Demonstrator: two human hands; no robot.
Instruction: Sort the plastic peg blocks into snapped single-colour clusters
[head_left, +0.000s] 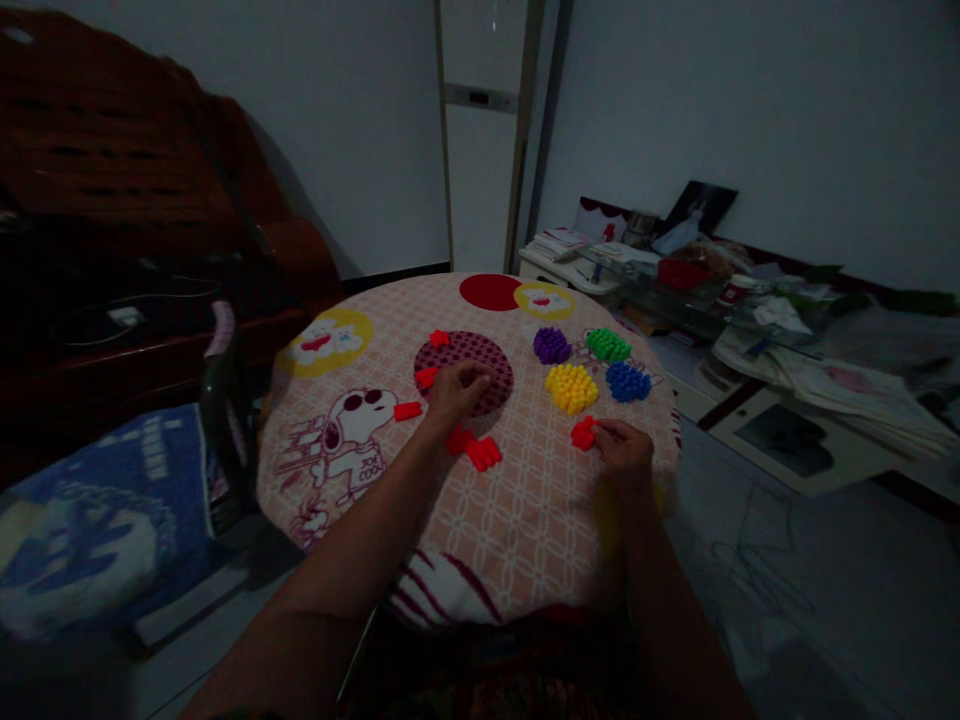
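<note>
My left hand (460, 392) is over the dark dotted circle on the tablecloth, with thumb and fingers pinched together; anything between them is too small to make out. Red plastic pieces lie around it: one at the back (439, 339), a second beside my wrist (427, 378), a flat red strip (407, 410) to the left, and a red group (484, 453) nearer me. At the right, my right hand (628, 452) has its thumb and fingertips closed at the edge of a small red pile (583, 432), seemingly on a red piece.
Beyond the red pile sit heaps of small pieces: yellow (571, 388), purple (552, 345), green (608, 345) and blue (628, 381). A patterned cloth covers the round table (525, 520). A chair (225, 430) stands left; a cluttered cabinet (787, 430) is at right.
</note>
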